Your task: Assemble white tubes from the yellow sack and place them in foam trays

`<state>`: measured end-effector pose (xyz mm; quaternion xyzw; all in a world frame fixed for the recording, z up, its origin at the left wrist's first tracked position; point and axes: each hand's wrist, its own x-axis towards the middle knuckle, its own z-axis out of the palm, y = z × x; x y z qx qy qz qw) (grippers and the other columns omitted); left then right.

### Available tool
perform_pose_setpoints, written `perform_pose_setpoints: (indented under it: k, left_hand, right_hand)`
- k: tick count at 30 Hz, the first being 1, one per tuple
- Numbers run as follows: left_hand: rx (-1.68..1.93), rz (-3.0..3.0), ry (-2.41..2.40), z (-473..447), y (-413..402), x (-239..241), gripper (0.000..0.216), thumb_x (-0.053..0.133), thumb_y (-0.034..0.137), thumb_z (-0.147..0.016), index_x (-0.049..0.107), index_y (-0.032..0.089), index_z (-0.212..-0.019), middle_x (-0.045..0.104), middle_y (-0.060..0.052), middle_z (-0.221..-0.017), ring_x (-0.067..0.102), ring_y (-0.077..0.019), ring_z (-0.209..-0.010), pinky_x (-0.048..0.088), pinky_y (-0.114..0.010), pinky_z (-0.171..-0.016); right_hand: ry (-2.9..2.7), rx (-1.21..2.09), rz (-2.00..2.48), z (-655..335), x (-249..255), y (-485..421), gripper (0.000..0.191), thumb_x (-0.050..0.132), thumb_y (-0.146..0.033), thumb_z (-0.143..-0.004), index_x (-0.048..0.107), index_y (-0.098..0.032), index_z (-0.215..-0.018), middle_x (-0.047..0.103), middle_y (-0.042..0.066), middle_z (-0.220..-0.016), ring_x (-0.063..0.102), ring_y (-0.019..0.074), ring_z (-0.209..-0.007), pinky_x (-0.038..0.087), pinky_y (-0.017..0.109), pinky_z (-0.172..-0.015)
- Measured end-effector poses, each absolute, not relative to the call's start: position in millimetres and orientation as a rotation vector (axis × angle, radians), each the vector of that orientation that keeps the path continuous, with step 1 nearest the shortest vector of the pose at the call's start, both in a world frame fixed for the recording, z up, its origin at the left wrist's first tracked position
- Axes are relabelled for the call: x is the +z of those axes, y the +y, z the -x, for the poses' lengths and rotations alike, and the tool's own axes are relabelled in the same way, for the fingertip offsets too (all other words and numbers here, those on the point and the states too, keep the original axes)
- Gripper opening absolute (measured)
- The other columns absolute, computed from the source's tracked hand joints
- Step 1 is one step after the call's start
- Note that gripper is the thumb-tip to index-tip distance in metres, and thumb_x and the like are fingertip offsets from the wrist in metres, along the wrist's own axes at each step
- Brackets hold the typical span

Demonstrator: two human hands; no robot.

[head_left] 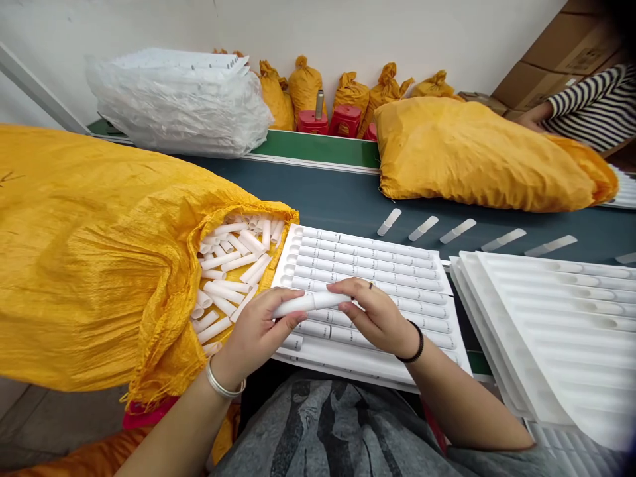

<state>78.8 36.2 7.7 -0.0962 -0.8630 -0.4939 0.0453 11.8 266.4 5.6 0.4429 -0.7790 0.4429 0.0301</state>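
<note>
Above a white tray point(442, 371), my left hand point(256, 328) and my right hand point(377, 318) grip a white plastic tube point(318, 301) from its two ends. The tube lies nearly level, and a seam shows around its middle. My left fingers and thumb wrap the left part; my right fingertips pinch the right part. Rows of similar printed white tubes point(368, 270) fill the tray's grooves below. Left of the tray, an open yellow woven sack point(114, 265) spills many short white tube pieces point(233, 262).
Translucent flat pieces point(458, 230) lie in a line on the dark conveyor belt point(328, 192). Stacked white trays point(541, 338) stand at right. Beyond are a full yellow sack point(477, 149), a plastic-wrapped stack point(179, 106), red stools point(345, 120) and another person's striped sleeve point(591, 99).
</note>
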Motion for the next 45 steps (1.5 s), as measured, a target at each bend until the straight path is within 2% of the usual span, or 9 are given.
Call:
perform_pose_setpoints:
  k: [12, 18, 20, 23, 29, 33, 36, 39, 45]
  left_hand:
    - [-1.554, 0.246, -2.588, -87, 48, 6, 0.032, 0.059, 0.03, -0.086, 0.057, 0.022, -0.117, 0.064, -0.005, -0.109, 0.059, -0.0185, -0.1, 0.048, -0.029, -0.085]
    - [-1.237, 0.24, -2.944, -83, 24, -5, 0.077, 0.051, 0.039, -0.088, 0.007, 0.018, -0.148, 0.054, -0.013, -0.127, 0.055, -0.024, -0.111, 0.046, -0.038, -0.092]
    - [-0.799, 0.073, -3.065, -78, -2, -14, 0.063, 0.045, 0.036, -0.089, 0.024, 0.013, -0.144, 0.047, -0.018, -0.133, 0.047, -0.0297, -0.121, 0.04, -0.044, -0.098]
    - [-0.204, -0.197, -3.251, -74, -47, -28, 0.038, 0.043, 0.025, -0.084, 0.058, 0.013, -0.117, 0.058, -0.018, -0.111, 0.054, -0.0338, -0.106, 0.041, -0.048, -0.092]
    - [0.154, -0.224, -3.314, -70, -85, -43, 0.041, 0.041, 0.006, -0.074, 0.06, 0.016, -0.108, 0.06, -0.013, -0.092, 0.056, -0.0283, -0.09, 0.043, -0.039, -0.083]
    - [0.159, -0.18, -3.261, -65, -84, -48, 0.042, 0.038, 0.007, -0.078, 0.061, 0.02, -0.11, 0.058, -0.012, -0.093, 0.055, -0.0285, -0.092, 0.043, -0.039, -0.081]
    - [0.037, -0.088, -3.194, -58, -82, -51, 0.034, 0.043, 0.013, -0.08, 0.067, 0.022, -0.103, 0.058, -0.013, -0.095, 0.054, -0.0292, -0.094, 0.044, -0.041, -0.082]
    - [-0.353, 0.073, -3.096, -52, -72, -48, 0.024, 0.051, 0.024, -0.081, 0.07, 0.02, -0.096, 0.06, -0.011, -0.097, 0.055, -0.0278, -0.096, 0.044, -0.041, -0.087]
    - [-1.036, 0.223, -2.669, -60, -36, -32, 0.025, 0.058, 0.03, -0.084, 0.066, 0.022, -0.106, 0.065, -0.006, -0.109, 0.057, -0.0222, -0.106, 0.043, -0.037, -0.096]
  right_hand:
    - [-2.342, 1.383, -1.506, -17, 9, 256, 0.032, 0.043, -0.016, -0.093, 0.047, -0.018, -0.125, 0.06, 0.01, -0.1, 0.058, 0.0162, -0.094, 0.05, 0.029, -0.081]
    - [-2.728, 0.632, -1.402, 43, -4, 233, 0.021, 0.056, -0.028, -0.086, 0.063, -0.015, -0.102, 0.063, 0.012, -0.097, 0.058, 0.0224, -0.092, 0.045, 0.034, -0.084]
    - [-2.99, 0.469, -0.885, 86, -13, 231, 0.024, 0.059, -0.03, -0.083, 0.064, -0.016, -0.101, 0.063, 0.011, -0.1, 0.057, 0.0232, -0.096, 0.043, 0.033, -0.086]
    - [-3.134, 0.39, -0.373, 147, -25, 240, 0.032, 0.054, -0.028, -0.084, 0.059, -0.011, -0.111, 0.065, 0.014, -0.1, 0.059, 0.0237, -0.092, 0.044, 0.031, -0.079]
    - [-3.327, 0.249, -0.075, 191, -25, 261, 0.029, 0.069, -0.03, -0.073, 0.066, -0.007, -0.091, 0.067, 0.015, -0.091, 0.063, 0.0234, -0.083, 0.045, 0.028, -0.07]
    - [-3.256, 0.122, -0.112, 143, -4, 251, 0.035, 0.059, -0.029, -0.083, 0.061, 0.001, -0.1, 0.062, 0.027, -0.098, 0.061, 0.0328, -0.092, 0.043, 0.038, -0.074]
    - [-3.201, 0.176, -0.599, 56, -6, 230, 0.019, 0.045, -0.015, -0.087, 0.061, -0.009, -0.094, 0.065, 0.018, -0.088, 0.061, 0.0248, -0.08, 0.042, 0.032, -0.069]
    - [-3.041, 0.309, -1.32, -37, -29, 207, 0.012, 0.053, -0.008, -0.08, 0.061, -0.017, -0.08, 0.064, 0.008, -0.078, 0.059, 0.0198, -0.072, 0.042, 0.029, -0.065]
    - [-2.943, 0.518, -1.282, -82, -48, 200, 0.012, 0.061, -0.015, -0.076, 0.058, -0.014, -0.088, 0.061, 0.009, -0.087, 0.056, 0.024, -0.08, 0.047, 0.035, -0.069]
